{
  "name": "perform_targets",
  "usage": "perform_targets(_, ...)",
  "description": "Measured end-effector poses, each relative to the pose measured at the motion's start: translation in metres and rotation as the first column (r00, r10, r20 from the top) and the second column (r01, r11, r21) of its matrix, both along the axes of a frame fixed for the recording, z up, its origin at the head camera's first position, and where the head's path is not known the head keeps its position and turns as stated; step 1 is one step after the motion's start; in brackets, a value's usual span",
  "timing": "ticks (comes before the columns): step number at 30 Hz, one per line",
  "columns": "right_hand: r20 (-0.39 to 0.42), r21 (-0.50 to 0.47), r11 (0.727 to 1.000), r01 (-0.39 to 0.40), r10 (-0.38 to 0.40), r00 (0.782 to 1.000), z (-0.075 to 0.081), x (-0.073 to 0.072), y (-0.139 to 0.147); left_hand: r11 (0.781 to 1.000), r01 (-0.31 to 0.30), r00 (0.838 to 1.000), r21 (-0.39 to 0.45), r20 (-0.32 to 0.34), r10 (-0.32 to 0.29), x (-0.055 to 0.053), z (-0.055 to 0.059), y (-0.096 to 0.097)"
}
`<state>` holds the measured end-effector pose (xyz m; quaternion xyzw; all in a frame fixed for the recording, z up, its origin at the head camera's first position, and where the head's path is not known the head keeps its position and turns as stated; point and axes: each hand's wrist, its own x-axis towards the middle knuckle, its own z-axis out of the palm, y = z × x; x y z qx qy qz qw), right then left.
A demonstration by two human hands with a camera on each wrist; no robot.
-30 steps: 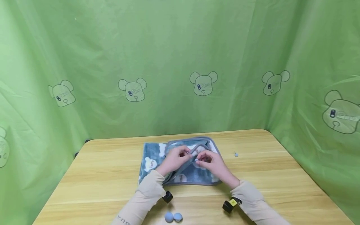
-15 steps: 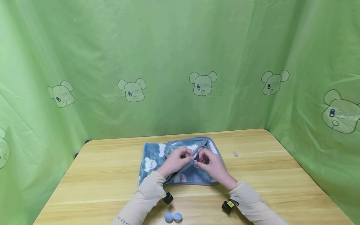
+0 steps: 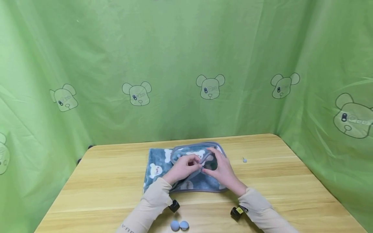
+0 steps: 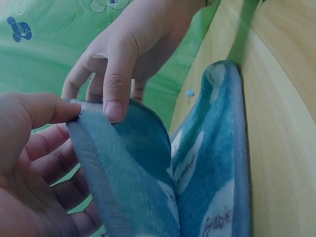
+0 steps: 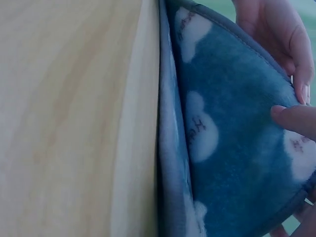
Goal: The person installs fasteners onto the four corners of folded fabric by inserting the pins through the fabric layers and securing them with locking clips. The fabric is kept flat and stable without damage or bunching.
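A folded teal blanket (image 3: 198, 181) with white bear-shaped patches and grey binding lies on the table, one corner raised. My left hand (image 3: 185, 166) pinches the bound edge of that corner between thumb and fingers, as the left wrist view also shows. Across from it, my right hand (image 3: 220, 168) straddles the raised corner. Its thumb (image 5: 296, 118) presses one face of the cloth while the other fingers reach behind the edge. A small light-blue spot shows between the hands in the head view; what it is I cannot tell.
On the wooden table (image 3: 110, 181), a blue-headed pin (image 3: 244, 160) stands right of the blanket. Two round blue knobs (image 3: 175, 225) sit near the front edge. A small light-blue round piece (image 3: 179, 156) shows on the blanket. Green curtain (image 3: 175, 48) encloses the back and sides.
My right fingers, earlier close together by a small bluish thing at the blanket's edge, have spread apart, with the fingers farther back over the corner. The left hand has hardly moved.
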<state>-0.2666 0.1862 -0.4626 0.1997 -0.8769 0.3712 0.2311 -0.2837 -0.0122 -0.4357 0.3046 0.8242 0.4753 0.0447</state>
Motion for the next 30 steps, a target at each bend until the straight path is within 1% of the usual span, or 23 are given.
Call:
perform_targets(4,0.032,-0.01,1.0,-0.013,0.014,0.999,0.0009,0.0011,0.0004,1.0,0.019,1.0,-0.004,0.006,-0.019,0.0008,-0.0003,0.0004)
perform_targets(10,0.002,0.023,1.0,-0.017,0.017,1.0,-0.0015,0.0043,-0.0005,0.998,0.055,0.998,-0.011,0.024,-0.054,0.0036,0.0012,0.0007)
perform_targets(14,0.001,-0.004,0.998,-0.057,0.057,0.998,-0.002,0.0052,-0.0003,0.996,0.084,0.995,-0.024,0.05,-0.083,0.0052,-0.0002,0.002)
perform_targets(17,-0.017,-0.023,0.996,-0.081,0.081,0.997,-0.0022,0.0046,0.0002,0.995,0.099,0.993,-0.028,0.064,-0.097,0.0056,-0.0024,0.0031)
perform_targets(20,-0.057,-0.018,0.996,-0.086,0.085,0.995,-0.0031,0.0042,0.0005,0.995,0.099,0.993,-0.027,0.059,-0.098,0.0057,-0.0031,0.0029)
perform_targets(23,-0.079,-0.014,0.996,-0.085,0.084,0.993,-0.0042,0.0037,0.0007,0.994,0.104,0.993,-0.026,0.054,-0.102,0.0049,-0.0035,0.0027)
perform_targets(30,-0.095,0.011,0.997,-0.082,0.082,0.992,-0.0036,0.0018,0.0013,0.989,0.135,0.99,-0.057,0.045,-0.133,0.0008,-0.0008,-0.0006)
